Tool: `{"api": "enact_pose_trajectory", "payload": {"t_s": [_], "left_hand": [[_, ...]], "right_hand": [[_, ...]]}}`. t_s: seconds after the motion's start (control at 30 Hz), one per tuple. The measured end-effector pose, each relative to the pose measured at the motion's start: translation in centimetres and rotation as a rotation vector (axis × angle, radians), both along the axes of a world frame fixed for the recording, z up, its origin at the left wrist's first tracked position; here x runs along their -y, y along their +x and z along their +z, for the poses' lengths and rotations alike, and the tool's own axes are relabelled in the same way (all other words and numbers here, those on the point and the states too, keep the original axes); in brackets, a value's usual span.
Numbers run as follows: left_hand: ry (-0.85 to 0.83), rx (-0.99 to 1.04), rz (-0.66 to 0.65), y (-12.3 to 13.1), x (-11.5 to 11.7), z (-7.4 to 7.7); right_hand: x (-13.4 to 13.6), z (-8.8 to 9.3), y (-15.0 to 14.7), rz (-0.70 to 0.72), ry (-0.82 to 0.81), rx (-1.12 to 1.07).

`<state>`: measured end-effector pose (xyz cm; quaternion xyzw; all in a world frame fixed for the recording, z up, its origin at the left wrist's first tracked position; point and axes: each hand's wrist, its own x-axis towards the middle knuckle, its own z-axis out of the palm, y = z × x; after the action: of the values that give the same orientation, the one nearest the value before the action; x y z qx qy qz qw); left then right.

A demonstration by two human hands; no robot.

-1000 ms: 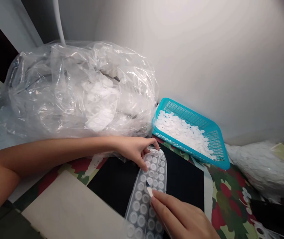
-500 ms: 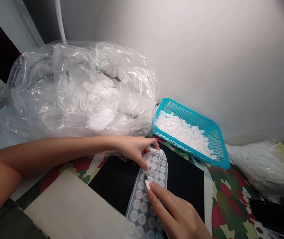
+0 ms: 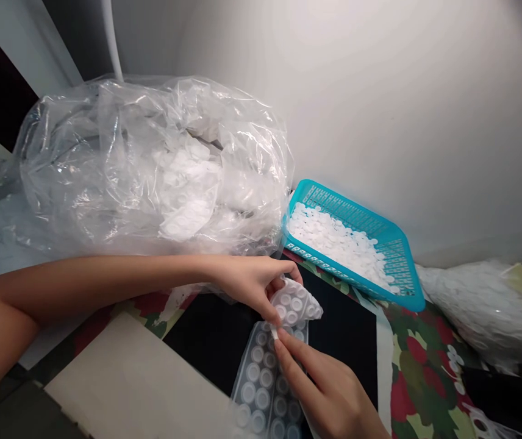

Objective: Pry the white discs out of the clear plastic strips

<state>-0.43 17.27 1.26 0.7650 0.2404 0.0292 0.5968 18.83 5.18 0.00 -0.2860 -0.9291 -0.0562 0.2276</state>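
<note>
A: Site type?
B: Small workshop corner; whether inside a home, cannot tell.
A: Evidence?
B: Camouflage-patterned desk [image 3: 419, 378] against plain wall [image 3: 380, 91]; dimpled sheet [image 3: 263, 381] on black mat [image 3: 352, 326]; bulky clear bag [image 3: 82, 171], far left; basket [image 3: 411, 262] of loose white discs [image 3: 334, 244], far edge.

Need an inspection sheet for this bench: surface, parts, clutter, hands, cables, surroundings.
Surface: black mat over camouflage-patterned covering.
Parts: ringed sheet over the mat; raised ringed piece at its far end, join unclear.
Clutter: large clear bag, beige board, turquoise basket of white discs, filled bag at right.
Hands: left hand pinches the raised ringed piece; right hand holds slim white tool, tip hidden.
Cables: white tube or cable, upper left; cannot tell which.
Surroundings: pale wall behind.
</note>
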Motion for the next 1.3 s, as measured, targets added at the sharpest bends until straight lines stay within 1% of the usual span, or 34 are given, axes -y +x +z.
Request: {"api": "enact_pose_trajectory", "payload": {"t_s": [0.17,0.3,0.4,0.6,0.8,0.97,1.13,1.23,1.3], "left_hand": [[0.019,-0.002,0.03,0.1,-0.3,-0.4],[-0.022,-0.011,0.07,0.3,-0.5,-0.7],[-0.01,-0.027,0.089,0.3,-0.7,-0.9],[-0.011,-0.017,0.084,0.3,-0.8,-1.1],[-0.032,-0.015,0.093,0.3,-0.8,-1.2],[-0.049,-0.016,0.097,0.4,-0.8,-1.1],[-0.007,-0.019,0.095,0.2,-0.8,-1.1],[0.04,-0.027,0.101,0.1,-0.7,-1.1],[0.049,-0.022,0.108,0.1,-0.6,-1.2]], "right_hand": [[-0.1,-0.2,-0.2,-0.015,-0.013,-0.024],[0.1,-0.6,0.0,-0.044,-0.086,-0.037],[0.1,-1.0,0.3,-0.089,-0.137,-0.05],[0.0,-1.4,0.4,-0.037,-0.085,-0.113],[0.1,-2.0,0.6,-0.065,-0.154,-0.146],[0.1,-2.7,0.9,-0.08,-0.176,-0.148],[0.1,-2.1,0.7,-0.069,-0.152,-0.121],[0.3,-1.6,1.0,-0.046,-0.124,-0.064],[0.6,-1.4,1.3,-0.028,-0.133,-0.011]]}}
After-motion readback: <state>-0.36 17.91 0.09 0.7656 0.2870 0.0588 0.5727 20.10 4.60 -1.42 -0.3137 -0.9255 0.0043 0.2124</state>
